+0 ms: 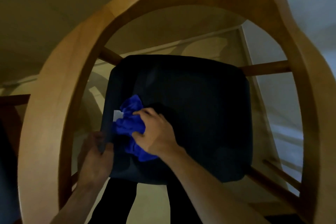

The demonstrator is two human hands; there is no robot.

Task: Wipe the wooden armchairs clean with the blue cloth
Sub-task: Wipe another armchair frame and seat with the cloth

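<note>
— Right hand (156,131), what is it doing?

— Its fingers are curled into the bunched blue cloth (130,127), gripping it and pressing it down on the dark seat cushion (200,114) of the wooden armchair (54,107). The cloth sits on the left part of the cushion, near its edge, crumpled rather than flat, with a small white tag (118,115) showing at its left side.

— And the left hand (96,152)?

— It holds the left edge of the cushion, fingers wrapped over the rim just beside the cloth (it lies in shadow, so I cannot tell how tight the hold is). The two hands are near each other but not touching.

— How does the chair lie in the view?

— Seen from above. Its curved light-wood back and arm rail sweeps in a wide arch around the cushion, from the left side over the top to the right. Wooden crosspieces (265,68) run from the rail to the seat on both sides.

— Anything else?

— Dark trouser legs (118,202) stand below the front of the seat, on a pale floor (151,203). At the far left edge is a darker wooden piece of furniture (12,102), mostly cut off.
</note>
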